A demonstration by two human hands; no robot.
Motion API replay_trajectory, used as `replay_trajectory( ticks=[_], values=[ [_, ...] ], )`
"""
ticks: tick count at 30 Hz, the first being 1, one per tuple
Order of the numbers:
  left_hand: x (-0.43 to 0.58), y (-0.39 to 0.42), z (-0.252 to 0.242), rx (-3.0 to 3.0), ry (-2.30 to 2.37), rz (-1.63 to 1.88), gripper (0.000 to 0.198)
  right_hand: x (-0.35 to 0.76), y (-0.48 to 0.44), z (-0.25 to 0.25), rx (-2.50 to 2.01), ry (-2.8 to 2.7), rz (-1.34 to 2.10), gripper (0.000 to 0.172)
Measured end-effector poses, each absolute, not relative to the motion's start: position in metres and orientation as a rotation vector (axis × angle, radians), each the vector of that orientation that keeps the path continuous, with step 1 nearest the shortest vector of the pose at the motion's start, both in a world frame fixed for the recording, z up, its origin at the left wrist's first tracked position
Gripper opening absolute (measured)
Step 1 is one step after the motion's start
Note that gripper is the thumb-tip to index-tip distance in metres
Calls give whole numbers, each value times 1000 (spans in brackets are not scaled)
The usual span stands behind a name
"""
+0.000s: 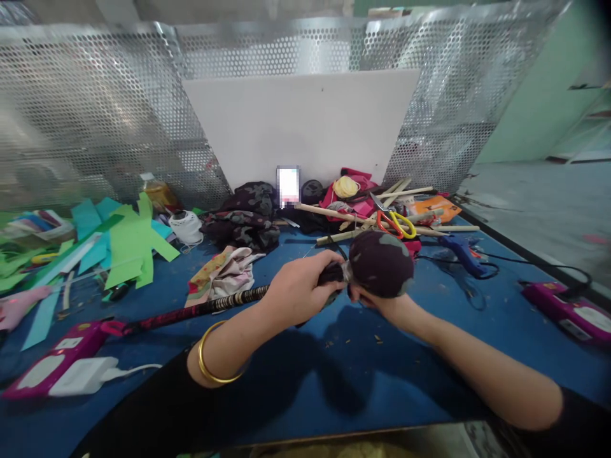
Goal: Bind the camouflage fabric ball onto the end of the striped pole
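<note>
My left hand (301, 286) is wrapped round a stick (200, 308) just below its head, on a bunch of dark gathered cloth. The stick's lower part, bound in dark red and black with pale bands, slants down to the left under my wrist. Its round head (382, 264) is covered in dark camouflage cloth. My right hand (377, 302) is closed beneath this head, fingers at its neck where the cloth narrows. The head hides most of those fingers. Behind the hands lie orange-and-yellow-handled scissors (396, 224).
Left are green and blue strips (126, 248), patterned cloth (226, 273) and a purple power strip (62, 356) with a white plug. Wooden sticks, a yellow yarn ball (346, 186) and camouflage cloth (245, 213) lie behind. A blue glue gun (463, 253) and another purple strip (568, 312) sit right.
</note>
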State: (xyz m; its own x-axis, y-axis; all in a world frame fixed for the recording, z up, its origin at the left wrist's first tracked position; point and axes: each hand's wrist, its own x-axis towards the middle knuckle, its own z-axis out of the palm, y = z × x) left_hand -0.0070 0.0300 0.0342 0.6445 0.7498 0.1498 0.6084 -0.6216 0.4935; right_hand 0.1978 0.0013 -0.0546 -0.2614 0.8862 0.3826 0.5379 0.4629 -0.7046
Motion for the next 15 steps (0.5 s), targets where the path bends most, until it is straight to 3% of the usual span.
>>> replay_trajectory(
  ticks=[3, 8, 15],
  values=[
    [-6, 35, 34, 2402, 1126, 530, 22, 191, -35, -48, -1210, -1978, 482, 29],
    [-3, 37, 29, 2360, 1132, 469, 21, 181, -66, -30, -1137, -1887, 34, 13],
    [-1, 38, 16, 2350, 1107, 412, 22, 171, -50, -20, -858, -2028, 323, 19]
  ],
)
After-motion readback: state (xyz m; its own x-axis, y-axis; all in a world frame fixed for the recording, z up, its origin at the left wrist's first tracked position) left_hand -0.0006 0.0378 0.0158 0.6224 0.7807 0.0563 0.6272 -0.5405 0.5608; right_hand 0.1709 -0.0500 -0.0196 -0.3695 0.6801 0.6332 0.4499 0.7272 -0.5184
